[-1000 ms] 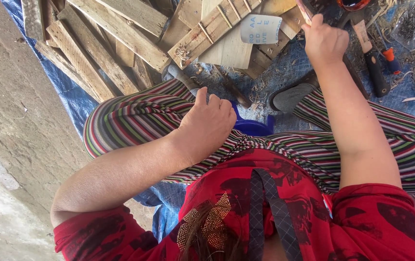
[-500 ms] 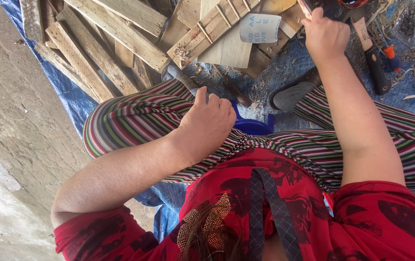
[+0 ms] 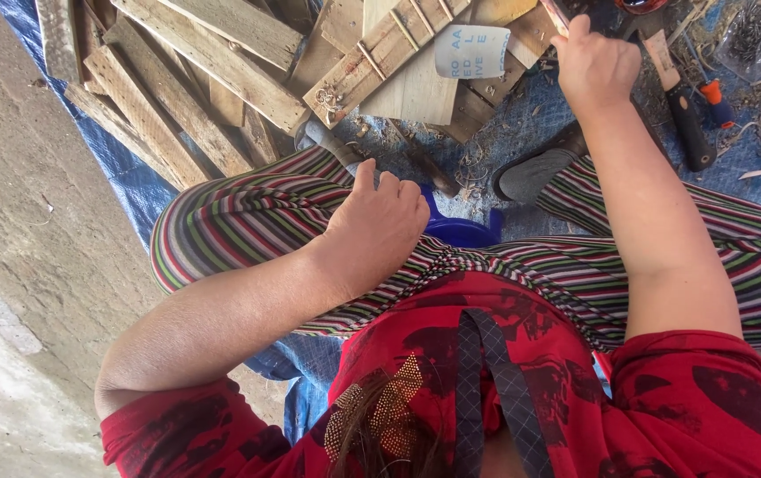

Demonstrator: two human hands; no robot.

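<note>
Since the earlier frames the right hand (image 3: pixel 594 64) has shifted only slightly at the far right, its grip the same, while the left hand (image 3: pixel 378 226) stays resting on the striped trouser leg (image 3: pixel 247 221). The right hand's fingers are curled shut around a thin wooden strip (image 3: pixel 556 15), of which only a short pinkish end shows above the knuckles; the rest is hidden, so its length cannot be told. The left hand's fingers are loosely bent, holding nothing, lying against the thigh just beside a blue stool (image 3: pixel 462 230) that peeks out between the legs. The strip looks light, stiff and dry, likely splintery along its edges, so it probably handles best gripped around its middle or lower part with a closed fist, as here. On the far left lies a heap of rough wooden planks (image 3: pixel 212 80) on a blue tarpaulin (image 3: pixel 522 124), with a white sheet of sandpaper (image 3: pixel 471 50) on the boards. To the right of the hand lie a black-handled tool (image 3: pixel 686 119) and an orange-handled tool (image 3: pixel 715 97) among wood shavings.
</note>
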